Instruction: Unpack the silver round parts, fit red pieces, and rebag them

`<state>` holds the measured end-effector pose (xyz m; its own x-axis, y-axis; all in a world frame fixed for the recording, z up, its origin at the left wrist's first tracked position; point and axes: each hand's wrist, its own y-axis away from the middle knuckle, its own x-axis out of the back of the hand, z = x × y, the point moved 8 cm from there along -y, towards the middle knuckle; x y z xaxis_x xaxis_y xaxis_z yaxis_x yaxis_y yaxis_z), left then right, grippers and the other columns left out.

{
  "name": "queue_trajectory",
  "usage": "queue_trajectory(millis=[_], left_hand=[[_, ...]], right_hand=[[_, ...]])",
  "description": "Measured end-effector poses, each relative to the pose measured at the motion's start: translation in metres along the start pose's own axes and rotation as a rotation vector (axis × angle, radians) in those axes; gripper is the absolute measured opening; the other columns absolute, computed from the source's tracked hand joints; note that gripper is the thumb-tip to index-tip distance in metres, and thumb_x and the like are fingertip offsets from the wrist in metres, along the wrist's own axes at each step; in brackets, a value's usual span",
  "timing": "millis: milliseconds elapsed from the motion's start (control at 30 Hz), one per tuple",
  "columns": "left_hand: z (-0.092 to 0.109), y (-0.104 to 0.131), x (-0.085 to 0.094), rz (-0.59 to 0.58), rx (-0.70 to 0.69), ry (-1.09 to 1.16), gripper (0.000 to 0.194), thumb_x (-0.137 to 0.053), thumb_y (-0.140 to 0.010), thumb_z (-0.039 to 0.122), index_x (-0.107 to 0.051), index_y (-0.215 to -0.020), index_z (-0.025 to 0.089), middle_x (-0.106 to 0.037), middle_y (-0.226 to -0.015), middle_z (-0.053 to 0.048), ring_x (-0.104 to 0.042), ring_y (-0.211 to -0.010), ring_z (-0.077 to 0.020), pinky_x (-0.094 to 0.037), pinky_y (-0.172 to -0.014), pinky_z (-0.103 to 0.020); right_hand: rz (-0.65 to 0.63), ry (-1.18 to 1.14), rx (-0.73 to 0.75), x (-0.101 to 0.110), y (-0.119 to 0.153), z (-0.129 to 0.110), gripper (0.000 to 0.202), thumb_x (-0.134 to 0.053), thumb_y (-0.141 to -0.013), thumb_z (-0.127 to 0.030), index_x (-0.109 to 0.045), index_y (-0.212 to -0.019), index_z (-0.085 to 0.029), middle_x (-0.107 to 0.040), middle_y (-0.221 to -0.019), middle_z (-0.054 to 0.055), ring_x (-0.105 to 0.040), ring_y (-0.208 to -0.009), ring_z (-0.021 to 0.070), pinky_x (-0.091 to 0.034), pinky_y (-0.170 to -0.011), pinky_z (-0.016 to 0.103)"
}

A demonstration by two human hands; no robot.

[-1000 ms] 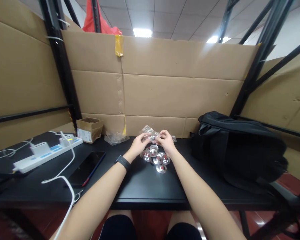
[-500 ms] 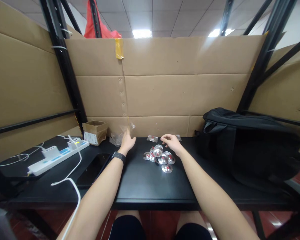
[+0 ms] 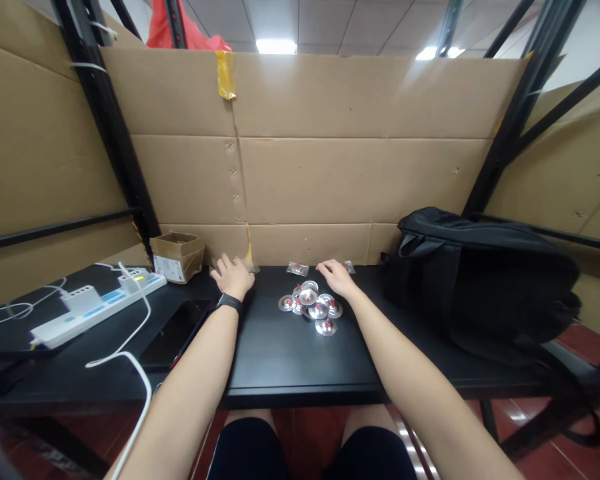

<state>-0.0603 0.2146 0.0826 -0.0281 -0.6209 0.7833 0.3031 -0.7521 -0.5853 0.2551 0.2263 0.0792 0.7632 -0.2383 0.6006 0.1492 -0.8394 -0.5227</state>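
My left hand (image 3: pixel 233 275) reaches to the back of the table, fingers spread over crumpled clear plastic (image 3: pixel 253 268) by the cardboard wall. The hand covers most of the plastic; no grip on it shows. My right hand (image 3: pixel 337 277) rests behind a pile of shiny silver discs with red centres (image 3: pixel 318 307), loosely stretched fingers pointing left. Nothing shows in those fingers. Just left of the fingertips lies a small clear packet with a red bit inside (image 3: pixel 297 269). A second small packet (image 3: pixel 349 267) is partly hidden behind the right hand.
A small open cardboard box (image 3: pixel 179 257) stands at the back left. Nearer are a white power strip (image 3: pixel 100 310) with cables and a dark phone or tablet (image 3: pixel 173 333). A large black bag (image 3: pixel 480 287) fills the right side. Cardboard panels (image 3: pixel 310 173) enclose the black table (image 3: pixel 305 363).
My left hand has lowered, its fingers spreading over the plastic, which stood raised at its fingertips before. My right hand's curled fingers have straightened somewhat. The view has shifted slightly.
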Motion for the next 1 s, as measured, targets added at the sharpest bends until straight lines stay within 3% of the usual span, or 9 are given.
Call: queue_trajectory(millis=[100, 233, 300, 367, 500, 633, 733, 900, 1000], left_hand=[[0.004, 0.003, 0.016, 0.095, -0.004, 0.074, 0.066, -0.064, -0.079, 0.032, -0.047, -0.139, 0.014, -0.028, -0.157, -0.024, -0.027, -0.141, -0.0408, -0.031, -0.106, -0.059], [0.031, 0.007, 0.037, 0.153, -0.184, 0.206, 0.055, -0.057, -0.082, 0.025, -0.049, -0.137, 0.019, -0.035, -0.154, -0.018, -0.031, -0.14, -0.0365, -0.03, -0.108, -0.056], [0.043, 0.01, 0.038, 0.12, -0.28, 0.27, 0.049, -0.056, -0.083, 0.023, -0.053, -0.132, 0.022, -0.04, -0.151, -0.017, -0.035, -0.138, -0.0356, -0.032, -0.107, -0.054], [0.052, 0.012, 0.034, 0.071, -0.351, 0.322, 0.044, -0.056, -0.083, 0.022, -0.057, -0.127, 0.023, -0.045, -0.147, -0.015, -0.039, -0.134, -0.0346, -0.034, -0.106, -0.052], [0.062, 0.015, 0.011, -0.095, -0.457, 0.398, 0.031, -0.055, -0.084, 0.021, -0.064, -0.113, 0.024, -0.061, -0.127, -0.011, -0.053, -0.12, -0.0305, -0.039, -0.102, -0.047], [0.068, 0.018, -0.009, -0.235, -0.503, 0.451, 0.024, -0.056, -0.084, 0.02, -0.069, -0.103, 0.022, -0.067, -0.113, -0.01, -0.059, -0.111, -0.029, -0.043, -0.098, -0.043], [0.077, 0.024, -0.011, -0.272, -0.557, 0.53, 0.025, -0.057, -0.083, 0.019, -0.069, -0.105, 0.022, -0.068, -0.113, -0.009, -0.06, -0.11, -0.0281, -0.045, -0.099, -0.042], [0.093, 0.033, 0.017, -0.208, -0.573, 0.842, 0.041, -0.056, -0.091, 0.029, -0.057, -0.132, 0.023, -0.063, -0.129, -0.009, -0.064, -0.104, -0.022, -0.049, -0.095, -0.036], [0.108, 0.043, 0.036, -0.192, -0.589, 0.962, 0.034, -0.06, -0.09, 0.033, -0.064, -0.122, 0.023, -0.068, -0.119, -0.007, -0.066, -0.091, -0.0194, -0.051, -0.09, -0.033]], right_hand=[[-0.188, 0.136, 0.056, -0.024, -0.016, 0.004, 0.037, -0.039, -0.101, -0.036, -0.073, -0.104, -0.02, -0.071, -0.118, 0.01, -0.062, -0.115, 0.0226, -0.043, -0.101, 0.033], [-0.323, 0.278, -0.002, -0.054, -0.045, 0.01, 0.037, -0.066, -0.088, -0.036, -0.067, -0.123, -0.022, -0.068, -0.128, 0.01, -0.064, -0.116, 0.0253, -0.046, -0.097, 0.031], [-0.337, 0.299, -0.016, -0.068, -0.059, 0.009, 0.046, -0.08, -0.076, -0.035, -0.069, -0.119, -0.023, -0.072, -0.119, 0.01, -0.068, -0.107, 0.0255, -0.049, -0.091, 0.029], [-0.354, 0.326, -0.025, -0.081, -0.07, 0.006, 0.04, -0.085, -0.068, -0.033, -0.074, -0.105, -0.022, -0.076, -0.104, 0.009, -0.07, -0.097, 0.0244, -0.05, -0.087, 0.028], [-0.358, 0.359, -0.038, -0.092, -0.082, 0.003, 0.015, -0.081, -0.072, -0.025, -0.076, -0.084, -0.018, -0.076, -0.093, 0.014, -0.071, -0.093, 0.0261, -0.049, -0.087, 0.03], [-0.339, 0.339, -0.024, -0.08, -0.084, -0.001, 0.009, -0.072, -0.078, -0.016, -0.078, -0.085, -0.018, -0.077, -0.097, 0.015, -0.07, -0.098, 0.0281, -0.047, -0.09, 0.031], [-0.293, 0.316, -0.001, -0.057, -0.08, -0.009, 0.016, -0.066, -0.082, -0.015, -0.079, -0.09, -0.02, -0.078, -0.096, 0.011, -0.071, -0.095, 0.0271, -0.048, -0.087, 0.031], [-0.174, 0.02, 0.102, -0.016, -0.051, -0.036, 0.011, -0.068, -0.081, -0.023, -0.079, -0.082, -0.022, -0.075, -0.072, 0.004, -0.068, -0.061, 0.0207, -0.053, -0.068, 0.031], [-0.11, -0.16, 0.05, 0.001, -0.025, -0.042, 0.013, -0.07, -0.08, -0.03, -0.08, -0.084, -0.023, -0.075, -0.07, 0.003, -0.064, -0.051, 0.0182, -0.053, -0.059, 0.031]])
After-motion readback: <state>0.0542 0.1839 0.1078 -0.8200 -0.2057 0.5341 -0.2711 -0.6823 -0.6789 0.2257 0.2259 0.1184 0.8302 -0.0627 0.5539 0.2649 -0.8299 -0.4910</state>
